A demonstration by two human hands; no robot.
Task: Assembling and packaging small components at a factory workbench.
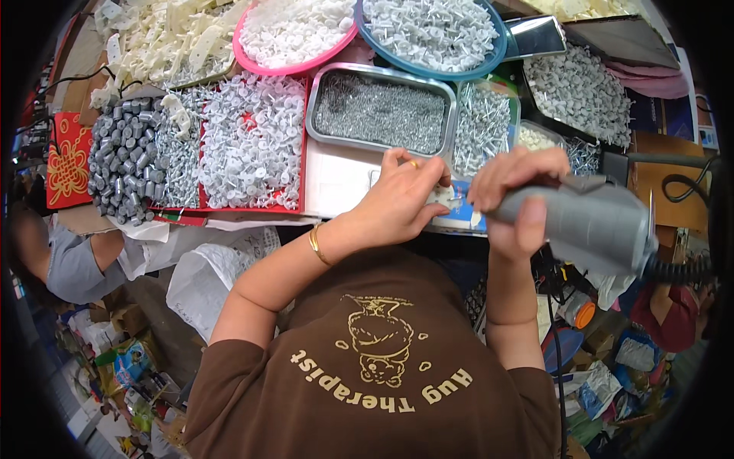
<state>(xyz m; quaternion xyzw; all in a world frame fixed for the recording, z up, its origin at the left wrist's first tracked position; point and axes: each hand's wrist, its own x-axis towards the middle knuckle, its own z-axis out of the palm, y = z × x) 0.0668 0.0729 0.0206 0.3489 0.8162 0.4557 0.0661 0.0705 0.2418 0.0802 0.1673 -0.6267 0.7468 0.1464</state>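
Observation:
A grey electric screwdriver (589,222) lies across my right hand (520,172), which is closed around its front end. The tool is nearly level, with its tip toward the left. My left hand (394,195) pinches a small whitish plastic piece (442,196) close to that tip. A thin metal bit or screw seems to show between the two hands, but my fingers hide most of it. Just beyond my hands stands a metal tray (315,130) of tiny screws (378,111). Long screws (482,122) are heaped to the right of the tray.
To the left, a red box (304,172) contains white plastic clips with nails, beside grey cylinders (130,157). A pink basin (245,61) and a teal basin (493,53) stand at the back. A black cord (677,269) trails right. Another person's arm (107,252) shows at left.

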